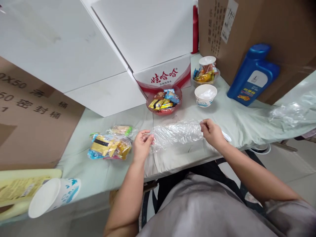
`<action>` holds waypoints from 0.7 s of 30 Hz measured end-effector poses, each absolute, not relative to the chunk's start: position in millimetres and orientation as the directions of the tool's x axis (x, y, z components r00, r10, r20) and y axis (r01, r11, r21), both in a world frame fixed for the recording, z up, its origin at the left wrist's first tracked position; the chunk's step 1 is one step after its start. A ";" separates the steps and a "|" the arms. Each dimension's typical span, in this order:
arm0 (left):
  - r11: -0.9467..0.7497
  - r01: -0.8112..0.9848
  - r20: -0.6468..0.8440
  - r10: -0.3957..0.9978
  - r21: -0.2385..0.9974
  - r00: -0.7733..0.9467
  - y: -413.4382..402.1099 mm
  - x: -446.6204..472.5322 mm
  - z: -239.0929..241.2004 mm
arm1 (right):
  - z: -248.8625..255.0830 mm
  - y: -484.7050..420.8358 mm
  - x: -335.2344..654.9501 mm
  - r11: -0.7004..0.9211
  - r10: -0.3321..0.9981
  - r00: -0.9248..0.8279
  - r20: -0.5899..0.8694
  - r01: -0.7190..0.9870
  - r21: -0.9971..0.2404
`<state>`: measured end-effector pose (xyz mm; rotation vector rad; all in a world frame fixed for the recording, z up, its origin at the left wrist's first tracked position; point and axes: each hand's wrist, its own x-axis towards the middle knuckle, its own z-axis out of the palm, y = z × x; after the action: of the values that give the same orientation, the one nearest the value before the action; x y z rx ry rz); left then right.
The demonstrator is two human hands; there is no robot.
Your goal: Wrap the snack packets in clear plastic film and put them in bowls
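A clear plastic bag or sheet (177,132) is stretched flat just over the table's front part. My left hand (142,144) pinches its left end, fingers closed. At the opposite end, my right hand (212,132) grips the far corner between thumb and fingers. Behind the plastic sits a red translucent bowl (165,111) filled with wrapped snacks (164,99). Left of my left hand lies a clear bag of packaged snacks (108,146). Partly hidden behind my right hand is a white object (226,136), perhaps a spoon handle.
A paper bowl (205,99) holds clear plastic; behind it stands a second snack bowl (206,77). A blue bottle (254,75) leans by a brown carton (232,42). White boxes (153,29) line the back. A paper cup (54,196) lies tilted at the left edge.
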<state>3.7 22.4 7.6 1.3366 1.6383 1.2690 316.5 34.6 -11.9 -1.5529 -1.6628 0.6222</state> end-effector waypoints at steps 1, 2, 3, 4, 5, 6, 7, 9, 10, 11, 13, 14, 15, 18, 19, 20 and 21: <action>0.013 0.393 0.101 0.958 0.919 -0.267 32.5 3.2 4.0 | -11.1 42.7 313.0 0.134 0.975 0.029 0.219 0.711 -0.691; 0.025 0.472 0.119 0.955 0.881 -0.272 41.5 2.9 -0.6 | -11.2 49.5 309.9 0.120 0.975 0.018 0.223 0.799 -0.589; 0.038 0.540 0.135 0.952 0.841 -0.276 49.3 2.6 -6.0 | -12.2 54.9 307.3 0.099 0.978 0.005 0.207 0.867 -0.488; 0.049 0.593 0.149 0.948 0.804 -0.280 55.6 2.5 -11.7 | -14.2 58.7 305.1 0.078 0.984 -0.008 0.176 0.914 -0.398; 0.059 0.628 0.158 0.945 0.776 -0.285 60.4 2.5 -17.3 | -16.8 61.0 303.4 0.062 0.990 -0.016 0.143 0.944 -0.325; 0.066 0.645 0.166 0.942 0.762 -0.292 63.6 2.5 -22.5 | -19.8 62.2 302.2 0.054 0.993 -0.023 0.118 0.961 -0.271; 0.070 0.651 0.171 0.938 0.756 -0.300 65.6 2.4 -27.0 | -22.7 62.4 301.4 0.054 0.994 -0.030 0.105 0.971 -0.235; 0.076 0.659 0.182 0.932 0.749 -0.315 66.5 1.4 -33.5 | -27.3 61.2 300.9 0.060 0.993 -0.039 0.108 0.977 -0.203; 0.075 0.656 0.185 0.930 0.751 -0.318 65.9 0.4 -35.6 | -28.6 60.5 301.0 0.061 0.992 -0.038 0.118 0.978 -0.198; 0.072 0.651 0.187 0.929 0.756 -0.320 65.0 -1.0 -36.9 | -29.5 59.8 301.3 0.057 0.991 -0.032 0.127 0.979 -0.196; 0.056 0.616 0.182 0.931 0.786 -0.317 62.8 -4.8 -38.2 | -30.2 59.3 301.9 0.047 0.990 -0.021 0.136 0.980 -0.194; 0.040 0.584 0.177 0.934 0.811 -0.310 61.7 -6.9 -38.5 | -30.6 59.4 302.1 0.044 0.990 -0.017 0.141 0.981 -0.191; 0.018 0.545 0.174 0.939 0.838 -0.298 60.9 -9.0 -38.8 | -31.0 59.6 302.3 0.043 0.989 -0.015 0.147 0.981 -0.188; -0.046 0.452 0.188 0.943 0.891 -0.273 60.4 -14.7 -40.4 | -33.1 60.1 302.7 0.052 0.987 -0.021 0.162 0.980 -0.191; -0.045 0.465 0.196 0.939 0.884 -0.282 61.0 -16.0 -41.2 | -33.7 60.1 302.8 0.057 0.986 -0.024 0.165 0.979 -0.197; -0.031 0.493 0.202 0.933 0.869 -0.298 62.0 -17.1 -42.1 | -34.1 59.9 302.9 0.062 0.986 -0.028 0.167 0.977 -0.204; -0.007 0.529 0.204 0.927 0.849 -0.316 63.3 -17.7 -43.0 | -34.1 59.7 302.8 0.067 0.985 -0.031 0.169 0.975 -0.211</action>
<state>-17.7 63.3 -43.0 1.5034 1.8553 1.2655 302.8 59.7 -34.1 -1.9785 -2.0792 0.0525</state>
